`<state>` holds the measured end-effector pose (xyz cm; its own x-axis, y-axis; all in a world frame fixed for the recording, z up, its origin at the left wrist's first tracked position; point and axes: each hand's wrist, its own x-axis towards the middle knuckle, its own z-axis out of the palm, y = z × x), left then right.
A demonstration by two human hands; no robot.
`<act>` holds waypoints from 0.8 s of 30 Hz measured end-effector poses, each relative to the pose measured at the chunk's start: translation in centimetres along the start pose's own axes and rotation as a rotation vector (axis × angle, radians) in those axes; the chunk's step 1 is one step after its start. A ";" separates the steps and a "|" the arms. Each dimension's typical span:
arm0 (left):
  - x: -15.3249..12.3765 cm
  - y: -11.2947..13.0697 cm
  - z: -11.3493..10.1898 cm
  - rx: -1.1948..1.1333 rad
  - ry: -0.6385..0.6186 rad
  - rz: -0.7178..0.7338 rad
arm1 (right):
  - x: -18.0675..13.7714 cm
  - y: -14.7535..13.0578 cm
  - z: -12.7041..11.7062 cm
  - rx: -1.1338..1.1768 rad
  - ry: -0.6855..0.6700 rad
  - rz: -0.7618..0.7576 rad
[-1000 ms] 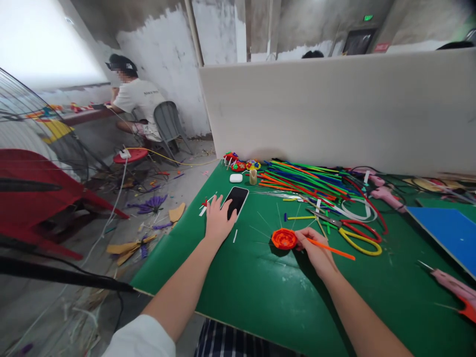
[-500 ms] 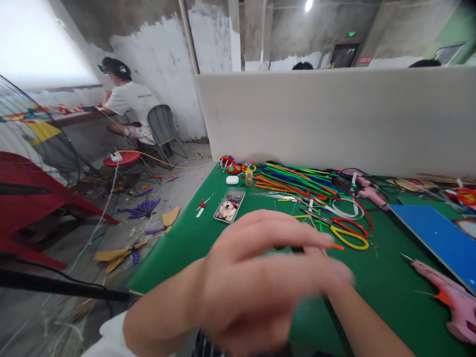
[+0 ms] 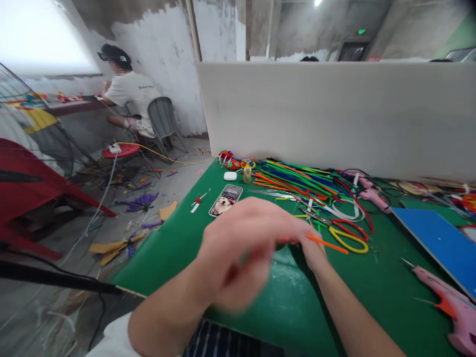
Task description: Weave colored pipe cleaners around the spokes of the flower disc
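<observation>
My left hand (image 3: 238,248) is raised close to the camera over the green table (image 3: 260,307), smeared by motion, so its fingers do not read clearly. It hides most of the orange coil. Just behind it my right hand (image 3: 314,250) pinches an orange strip (image 3: 329,244) that sticks out to the right. A phone (image 3: 225,200) lies beyond the hands, its screen lit with a dog picture.
Red-and-yellow scissors (image 3: 347,234) and a pile of coloured sticks (image 3: 301,181) lie behind the hands. A pink glue gun (image 3: 446,302) and a blue board (image 3: 435,233) sit at the right. A white partition (image 3: 334,114) backs the table. Another person (image 3: 130,94) sits far left.
My left hand left the phone and rose in front of the camera, covering the orange coil. The phone screen went from dark to lit. My right hand kept the orange strip.
</observation>
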<state>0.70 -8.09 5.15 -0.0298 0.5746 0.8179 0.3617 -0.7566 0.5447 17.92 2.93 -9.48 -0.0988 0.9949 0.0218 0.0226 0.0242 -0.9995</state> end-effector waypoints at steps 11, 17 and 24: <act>-5.3 -14.9 4.8 -0.527 -0.020 -0.950 | 1.5 0.3 -2.1 0.308 0.087 -0.017; -5.2 -13.7 4.9 -0.341 -0.422 -0.935 | 1.2 -0.1 -1.1 0.263 -0.062 0.048; -8.1 -15.0 -4.3 0.927 -0.371 -0.362 | 1.3 0.6 -1.2 0.262 -0.020 0.081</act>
<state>-8.51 -2.72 -8.82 -0.0483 0.8956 0.4422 0.9618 -0.0777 0.2625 19.00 4.41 -10.00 -0.1268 0.9903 -0.0560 -0.2266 -0.0839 -0.9704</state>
